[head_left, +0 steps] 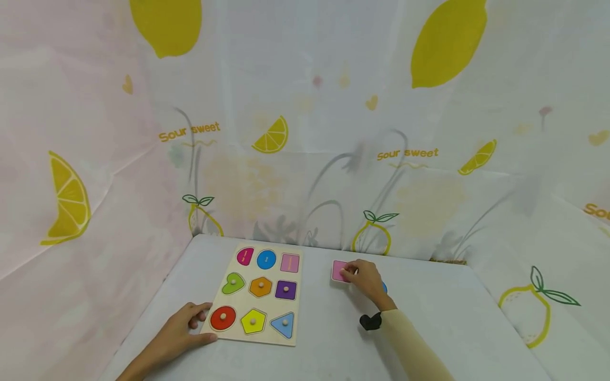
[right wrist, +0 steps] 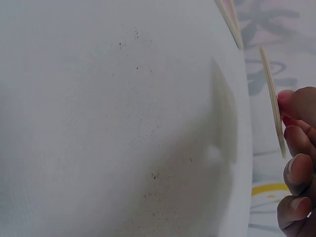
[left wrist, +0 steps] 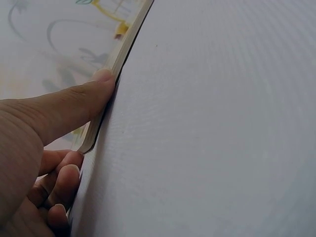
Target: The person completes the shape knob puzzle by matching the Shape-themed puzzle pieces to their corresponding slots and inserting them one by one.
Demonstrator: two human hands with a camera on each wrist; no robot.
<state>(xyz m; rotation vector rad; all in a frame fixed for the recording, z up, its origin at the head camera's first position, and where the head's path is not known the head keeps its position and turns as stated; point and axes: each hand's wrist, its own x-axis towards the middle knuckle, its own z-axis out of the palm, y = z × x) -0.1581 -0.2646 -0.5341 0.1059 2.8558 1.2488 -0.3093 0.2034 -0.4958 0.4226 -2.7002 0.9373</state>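
Observation:
A wooden shape puzzle board (head_left: 245,302) lies on the left part of the table. My left hand (head_left: 180,329) holds its near left corner, thumb along the front edge and curled fingers at the side; the left wrist view shows the thumb (left wrist: 74,106) against the board's rim. Between right thumb and fingertips, my right hand (head_left: 366,279) pinches a pink square puzzle piece (head_left: 339,270) by its knob. Seen edge-on in the right wrist view, the square piece (right wrist: 272,101) is raised off the table, its shadow apart from it. Behind the right wrist, a blue piece (head_left: 384,287) is mostly hidden.
Knobbed pieces fill the board's middle and near rows, among them a red circle (head_left: 222,318) and a purple square (head_left: 286,290). Its far row shows a magenta, a blue and a pink recess (head_left: 289,263). A lemon-print cloth (head_left: 305,201) encloses the white table (head_left: 333,338).

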